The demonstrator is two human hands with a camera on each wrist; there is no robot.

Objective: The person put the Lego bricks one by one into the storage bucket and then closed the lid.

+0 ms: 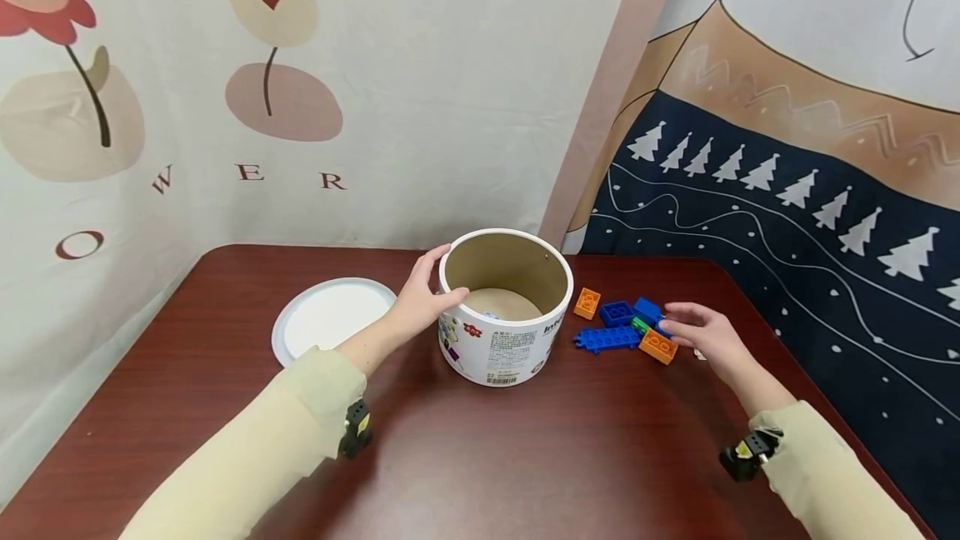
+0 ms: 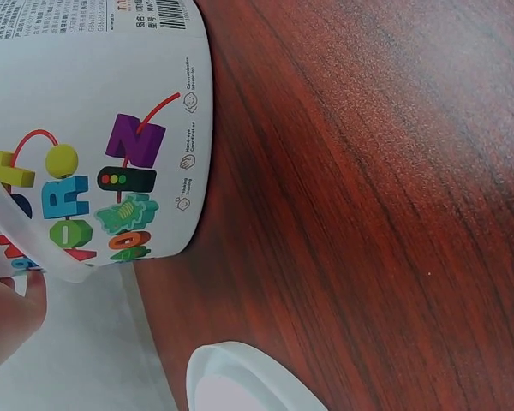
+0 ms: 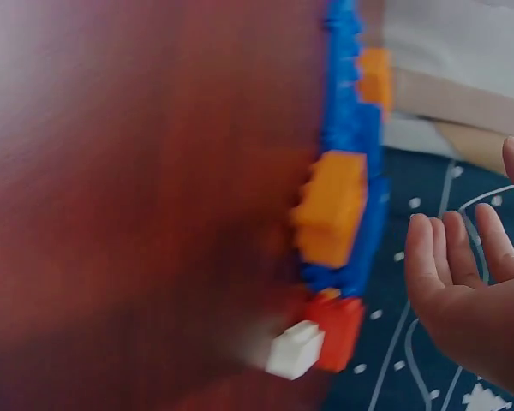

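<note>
The white bucket stood upright on the desk, mouth upward and axis vertical; a small bluish item, too indistinct to identify, lay on its floor. The left hand gripped the bucket at the left rim. One lid lay flat to the left. To the right were two orange blocks, three blue blocks, the longest aligned left to right, one green block, one red block and one white block. The right hand, fingers relaxed, held nothing just beside them.
</note>
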